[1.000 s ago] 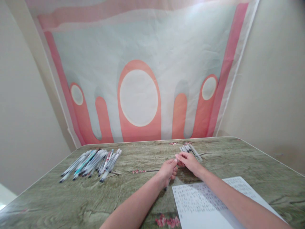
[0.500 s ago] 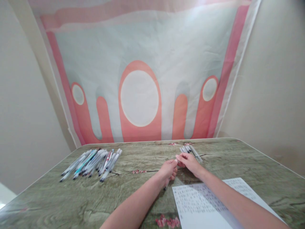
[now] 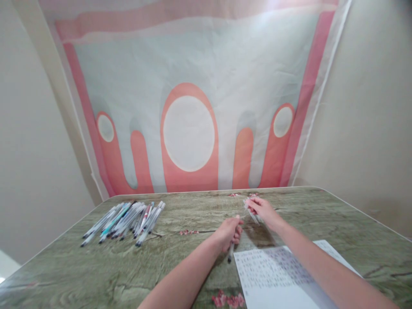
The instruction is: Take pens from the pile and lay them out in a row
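Observation:
My left hand [image 3: 229, 232] is closed around a pen [image 3: 231, 249], whose dark tip end sticks out below the fingers toward the paper. The pen's other end shows a little above the thumb. My right hand [image 3: 260, 209] is farther back and to the right, over a small group of thin clear pens or pen parts [image 3: 255, 218]. Its thumb and fingers are pinched together. What they hold, if anything, is hidden and too small to name. The hand covers much of the small group.
A big pile of pens [image 3: 124, 223], mostly clear with dark ends and one turquoise, lies on the left of the wood-patterned table [image 3: 180, 262]. A handwritten sheet of paper [image 3: 273, 274] lies at the front right, under my right forearm. A patterned cloth [image 3: 189, 51] hangs behind the table.
My right hand has moved apart from my left hand, back and to the right, over the small group. My left hand stays nearly in place, and more of its pen shows below.

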`<state>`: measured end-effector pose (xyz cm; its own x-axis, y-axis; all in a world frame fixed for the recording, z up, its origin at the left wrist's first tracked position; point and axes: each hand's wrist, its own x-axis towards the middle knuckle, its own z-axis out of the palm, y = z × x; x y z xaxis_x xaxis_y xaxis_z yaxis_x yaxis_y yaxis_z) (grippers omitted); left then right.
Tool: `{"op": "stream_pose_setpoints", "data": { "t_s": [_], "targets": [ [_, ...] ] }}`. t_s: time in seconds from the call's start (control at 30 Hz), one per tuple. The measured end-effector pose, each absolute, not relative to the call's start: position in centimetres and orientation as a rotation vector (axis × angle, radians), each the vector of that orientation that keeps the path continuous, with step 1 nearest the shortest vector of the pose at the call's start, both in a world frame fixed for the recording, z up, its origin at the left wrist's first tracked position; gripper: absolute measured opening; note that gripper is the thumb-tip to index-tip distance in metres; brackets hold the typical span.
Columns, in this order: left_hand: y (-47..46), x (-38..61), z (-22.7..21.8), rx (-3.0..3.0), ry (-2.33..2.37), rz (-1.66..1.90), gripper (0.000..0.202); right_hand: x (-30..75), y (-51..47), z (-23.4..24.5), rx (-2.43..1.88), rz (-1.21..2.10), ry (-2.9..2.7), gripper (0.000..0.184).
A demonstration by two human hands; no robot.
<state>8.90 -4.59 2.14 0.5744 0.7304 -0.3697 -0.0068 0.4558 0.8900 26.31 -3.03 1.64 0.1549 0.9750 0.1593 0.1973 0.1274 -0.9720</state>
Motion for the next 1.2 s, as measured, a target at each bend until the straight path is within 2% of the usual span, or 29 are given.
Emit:
{"op": "stream_pose_setpoints", "data": {
  "t_s": [0.1,0.23,0.53,0.87,1.1,1.2],
  "targets": [
    [-4.4,9.0,1.7,1.000,0.817,0.483,0.018,28.2,-1.4,1.6,-1.419,0.763,-1.307,0.032],
    [-4.7,9.2,1.3,1.030,0.754,0.496,0.009,28.9,1.5,1.3,-1.543,0.546,-1.512,0.026],
    [-4.6,9.2,1.1,1.005,0.753,0.519,0.009,27.0,5.9,0.4,-1.670,0.366,-1.655,0.017],
    [-4.7,9.2,1.2,1.003,0.749,0.510,0.013,27.4,5.9,0.2,-1.769,0.270,-1.672,0.019],
    [-4.5,9.2,1.0,1.012,0.755,0.514,0.011,27.9,5.2,0.8,-1.663,0.333,-1.718,0.011],
    [-4.5,9.3,0.9,1.003,0.756,0.511,0.014,28.2,4.6,1.3,-1.589,0.393,-1.744,0.014]
  ]
}}
